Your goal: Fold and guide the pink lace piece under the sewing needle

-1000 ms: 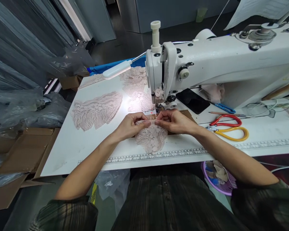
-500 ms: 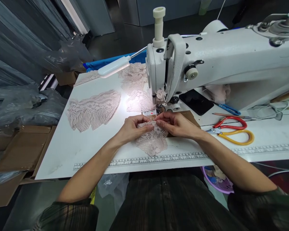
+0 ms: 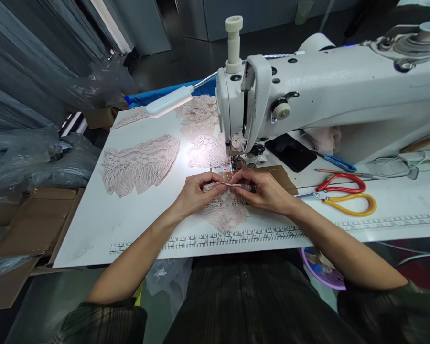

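Observation:
A piece of pale pink lace [image 3: 226, 214] hangs from my fingers in front of the sewing machine [image 3: 318, 86], its lower end on the white table near the printed ruler. My left hand [image 3: 199, 193] pinches the lace's upper edge from the left. From the right, my right hand [image 3: 263, 189] pinches the same edge, thumb and fingertips close to the other hand. The edge looks folded into a narrow strip between the two. Just beyond my fingertips is the machine's presser foot area [image 3: 237, 162], partly hidden by the hands.
More lace lies at left [image 3: 139, 165] and by the needle [image 3: 208, 150], under a lit lamp [image 3: 170, 101]. Right of my hands are a phone [image 3: 291, 152], scissors [image 3: 347, 195], blue snips [image 3: 340, 162] and a pencil [image 3: 329, 171]. Cardboard boxes [image 3: 36, 222] stand left of the table.
The lace's upper edge has been folded into a thin strip between my fingertips. Both hands stay at nearly the same spot, thumbs now closer together.

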Motion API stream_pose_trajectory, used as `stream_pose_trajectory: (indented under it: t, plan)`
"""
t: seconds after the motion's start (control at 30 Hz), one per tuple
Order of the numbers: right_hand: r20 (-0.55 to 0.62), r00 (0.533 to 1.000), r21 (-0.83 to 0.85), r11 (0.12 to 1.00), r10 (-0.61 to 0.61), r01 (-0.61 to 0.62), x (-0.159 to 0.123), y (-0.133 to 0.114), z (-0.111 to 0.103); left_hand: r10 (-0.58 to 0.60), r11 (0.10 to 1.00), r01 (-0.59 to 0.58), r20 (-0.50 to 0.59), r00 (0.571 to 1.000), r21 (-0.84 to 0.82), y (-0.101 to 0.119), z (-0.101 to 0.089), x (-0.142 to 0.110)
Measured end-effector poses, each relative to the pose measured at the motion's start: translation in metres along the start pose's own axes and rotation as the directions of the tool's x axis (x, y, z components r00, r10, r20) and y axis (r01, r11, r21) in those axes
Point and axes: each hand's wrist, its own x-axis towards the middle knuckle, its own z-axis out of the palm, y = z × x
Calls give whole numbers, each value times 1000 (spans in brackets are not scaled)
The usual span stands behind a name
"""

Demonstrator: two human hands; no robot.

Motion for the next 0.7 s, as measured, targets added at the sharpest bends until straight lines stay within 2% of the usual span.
stream_pose_trajectory:
  t: [0.07,0.1,0.17,0.23,0.3,0.43,0.6,0.7]
  plan:
    - [-28,1000,2,1000,-3,3,-1,-1,-1,225,967,-213,-74,972,140,-2,3,-1]
    - [-37,999,24,1000,6,-5,-1,-2,-2,352,921,-329,-86,932,208,-4,4,-2]
    - [-62,998,71,997,23,-18,-2,-3,-3,575,786,-529,-64,816,319,-8,6,-3]
    - [-90,996,90,996,13,-5,-2,-4,-3,709,653,-647,-18,705,393,-11,7,-4]
    - [-109,994,86,996,-27,37,-3,-5,-1,763,578,-686,7,647,441,-12,7,-5]
    - [-110,987,91,987,-119,129,-5,-2,6,777,564,-690,-9,629,454,-12,8,-5]
    - [-171,953,-68,968,-249,241,-7,-2,17,765,597,-665,-70,640,450,-15,12,-4]
    - [-173,961,-88,975,-216,203,-7,-6,20,771,580,-652,-71,633,489,-17,13,-5]
